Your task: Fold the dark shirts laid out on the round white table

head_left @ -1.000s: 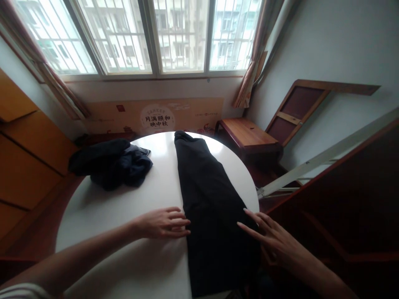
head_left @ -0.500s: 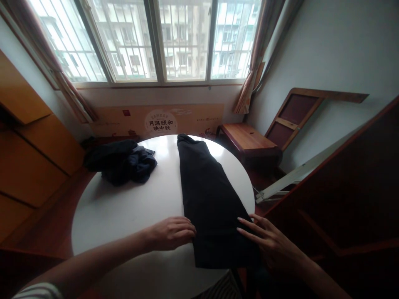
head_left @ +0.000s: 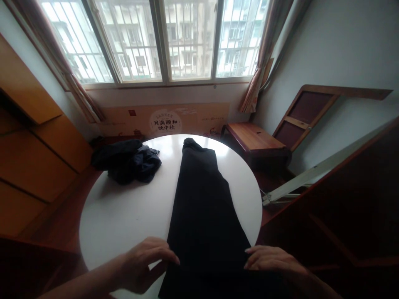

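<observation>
Panel (head_left: 165, 120) reads 月满颐和映中秋 — left hand (head_left: 145, 262), right hand (head_left: 276, 261): each grip pinches the black garment (head_left: 204, 207).

Garment (head_left: 202, 207) on table (head_left: 131, 224), clothes (head_left: 127, 162) left, window (head_left: 190, 45) behind

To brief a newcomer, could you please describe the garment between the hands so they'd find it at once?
In front of the window stands a round white table. A long black garment stretches across it toward the viewer, between the left hand and the right hand. Unlike the crumpled dark clothes to its left, it lies spread mostly flat.
</observation>
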Demonstrator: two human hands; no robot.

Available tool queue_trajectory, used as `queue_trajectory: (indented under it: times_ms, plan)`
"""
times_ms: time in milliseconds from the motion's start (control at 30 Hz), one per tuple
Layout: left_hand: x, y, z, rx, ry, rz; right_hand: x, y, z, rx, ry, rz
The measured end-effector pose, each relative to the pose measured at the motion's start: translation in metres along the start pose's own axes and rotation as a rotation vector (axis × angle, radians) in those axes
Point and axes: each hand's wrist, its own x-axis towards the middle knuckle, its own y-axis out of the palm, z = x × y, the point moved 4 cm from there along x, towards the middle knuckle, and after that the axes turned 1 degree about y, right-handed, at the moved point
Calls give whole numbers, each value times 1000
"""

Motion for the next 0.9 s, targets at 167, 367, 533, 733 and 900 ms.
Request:
queue_trajectory:
  times_ms: [167, 367, 533, 733, 900]
  plan:
    - [0, -23, 11, -324, -341, -194, 16, -13, -4, 98, 179, -257]
    - [61, -31, 93, -856, -680, -598, 127, -41, -14, 433, 378, -663]
    - [84, -12, 163, -1062, -1054, -576, 184, -21, -54, 951, 546, -459]
    - [86, -11, 176, -879, -937, -430, 180, -14, -75, 913, 541, -473]
    - [101, -41, 178, -675, -713, -642, 195, -45, -63, 749, 376, -605]
